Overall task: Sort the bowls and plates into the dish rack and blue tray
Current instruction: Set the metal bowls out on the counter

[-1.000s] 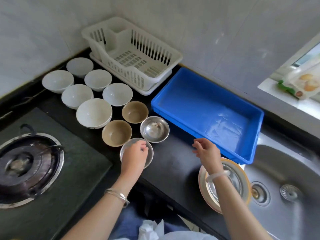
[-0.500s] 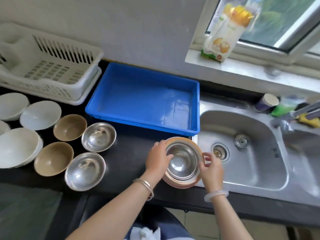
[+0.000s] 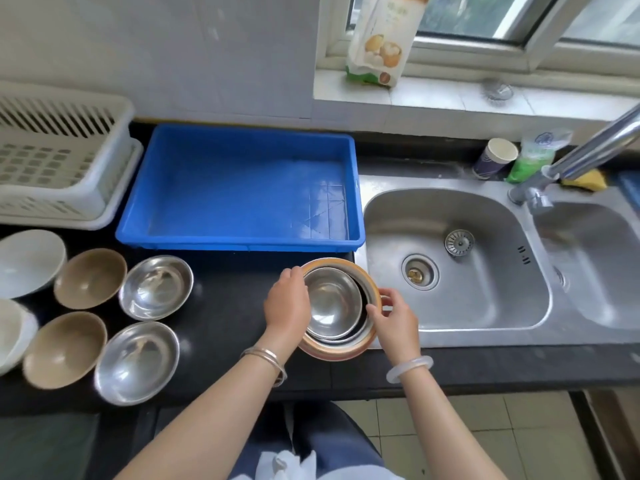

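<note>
A stack of steel bowls [image 3: 332, 303] sits in an orange-rimmed plate [image 3: 367, 277] at the counter's front, beside the sink. My left hand [image 3: 287, 299] grips the stack's left rim and my right hand [image 3: 394, 315] grips its right rim. The blue tray [image 3: 239, 242] lies empty just behind the stack. The white dish rack [image 3: 59, 161] stands at the far left, nothing in it. Two steel bowls [image 3: 156, 287] [image 3: 136, 362], two tan bowls [image 3: 90, 277] [image 3: 64, 348] and white bowls [image 3: 29, 261] sit on the left counter.
A steel double sink [image 3: 453, 261] with a tap [image 3: 581, 154] lies right of the stack. A paper cup [image 3: 495, 157], a green bottle [image 3: 533, 155] and a yellow sponge [image 3: 585, 180] stand behind it. A food packet [image 3: 381, 39] leans on the window sill.
My left hand left the steel bowl at the left and joined my right hand at the stack by the sink. The view swung right; both hands now hold the stack's rims.
</note>
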### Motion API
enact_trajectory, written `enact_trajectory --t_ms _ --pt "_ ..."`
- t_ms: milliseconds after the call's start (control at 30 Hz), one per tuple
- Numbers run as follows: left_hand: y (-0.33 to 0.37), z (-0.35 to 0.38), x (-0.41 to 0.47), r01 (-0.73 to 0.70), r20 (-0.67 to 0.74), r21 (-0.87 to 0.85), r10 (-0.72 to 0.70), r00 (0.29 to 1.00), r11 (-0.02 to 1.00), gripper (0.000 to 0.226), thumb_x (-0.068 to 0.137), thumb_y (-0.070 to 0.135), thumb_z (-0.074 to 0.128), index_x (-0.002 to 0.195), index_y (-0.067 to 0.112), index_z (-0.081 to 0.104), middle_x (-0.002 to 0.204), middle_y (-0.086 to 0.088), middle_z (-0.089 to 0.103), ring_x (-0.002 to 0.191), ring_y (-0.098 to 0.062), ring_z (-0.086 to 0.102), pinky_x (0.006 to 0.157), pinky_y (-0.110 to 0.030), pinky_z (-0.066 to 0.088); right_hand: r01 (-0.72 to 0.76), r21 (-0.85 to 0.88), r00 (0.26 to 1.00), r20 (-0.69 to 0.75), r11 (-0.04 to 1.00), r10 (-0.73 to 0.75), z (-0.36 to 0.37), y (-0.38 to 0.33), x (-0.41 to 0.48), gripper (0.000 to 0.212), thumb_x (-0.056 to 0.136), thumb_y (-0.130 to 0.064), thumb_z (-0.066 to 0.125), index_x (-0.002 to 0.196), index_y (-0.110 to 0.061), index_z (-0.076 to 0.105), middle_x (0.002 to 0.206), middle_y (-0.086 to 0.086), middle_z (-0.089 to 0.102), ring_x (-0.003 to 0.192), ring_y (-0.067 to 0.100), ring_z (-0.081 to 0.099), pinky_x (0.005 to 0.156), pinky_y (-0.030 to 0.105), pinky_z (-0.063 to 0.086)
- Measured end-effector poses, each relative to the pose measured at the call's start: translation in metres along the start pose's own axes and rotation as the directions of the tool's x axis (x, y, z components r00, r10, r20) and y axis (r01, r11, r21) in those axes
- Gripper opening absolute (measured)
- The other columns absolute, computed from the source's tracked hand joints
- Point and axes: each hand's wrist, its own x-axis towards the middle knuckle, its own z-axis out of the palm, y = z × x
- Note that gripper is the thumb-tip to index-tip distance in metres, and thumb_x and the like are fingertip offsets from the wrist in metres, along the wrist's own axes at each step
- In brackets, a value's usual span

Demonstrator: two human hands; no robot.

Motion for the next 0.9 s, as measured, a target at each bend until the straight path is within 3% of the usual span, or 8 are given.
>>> enact_trajectory --t_ms 167,333,567,733,900 --pt "-0.002 -0.01 0.005 -0.026 -0.014 0.121 0.028 1.0 0.992 0.017 0.097 0.022 0.041 0.095 0.009 0.051 0.09 -0.008 0.063 0.072 -0.023 0.053 0.057 -0.031 0.034 -0.011 -0.029 1.0 0.005 1.0 0.011 0.0 -0.002 0.002 0.02 0.086 -0.014 0.064 0.105 -0.016 0.06 0.088 -0.005 0.061 0.077 0.012 0.056 0.057 0.005 0.034" --pt "0.0 -0.015 0.001 -0.051 -0.04 0.095 0.055 0.998 0.994 0.005 0.096 0.015 0.042 0.097 0.011 0.044 0.074 -0.004 0.053 0.063 -0.021 0.05 0.052 -0.03 0.035 -0.02 -0.074 1.0 0.018 0.997 0.022 0.001 -0.006 0.002 0.022 0.086 -0.015 0.065 0.106 -0.018 0.057 0.085 -0.006 0.06 0.068 0.003 0.056 0.053 0.006 0.034" --pt "-0.004 -0.03 -0.003 0.002 -0.103 -0.129 -0.016 0.995 0.992 0.016 0.097 0.023 0.038 0.084 0.013 0.039 0.071 -0.004 0.053 0.061 -0.021 0.048 0.048 -0.03 0.03 0.015 -0.259 1.0 -0.013 0.966 -0.019 0.008 -0.013 -0.003 0.034 0.074 -0.029 0.077 0.096 -0.022 0.051 0.08 -0.003 0.063 0.068 0.016 0.055 0.05 0.017 0.035" --pt "-0.016 -0.049 -0.001 0.015 -0.145 -0.271 -0.056 0.988 0.962 0.018 0.096 0.022 0.041 0.08 0.013 0.041 0.066 -0.001 0.052 0.057 -0.018 0.048 0.046 -0.028 0.031 -0.002 -0.358 0.998 -0.058 0.934 -0.02 0.013 -0.015 -0.001 0.019 0.082 -0.02 0.063 0.097 -0.013 0.054 0.086 0.009 0.067 0.065 0.021 0.051 0.057 0.023 0.037" --pt "-0.035 -0.058 0.0 0.061 -0.155 -0.34 -0.12 0.981 0.938 0.021 0.094 0.02 0.043 0.075 0.012 0.04 0.061 0.0 0.047 0.052 -0.016 0.041 0.046 -0.029 0.029 0.036 -0.461 0.999 -0.018 0.887 -0.05 0.012 -0.016 -0.002 0.019 0.09 -0.02 0.049 0.103 -0.007 0.054 0.085 0.018 0.066 0.071 0.034 0.057 0.059 0.031 0.038"
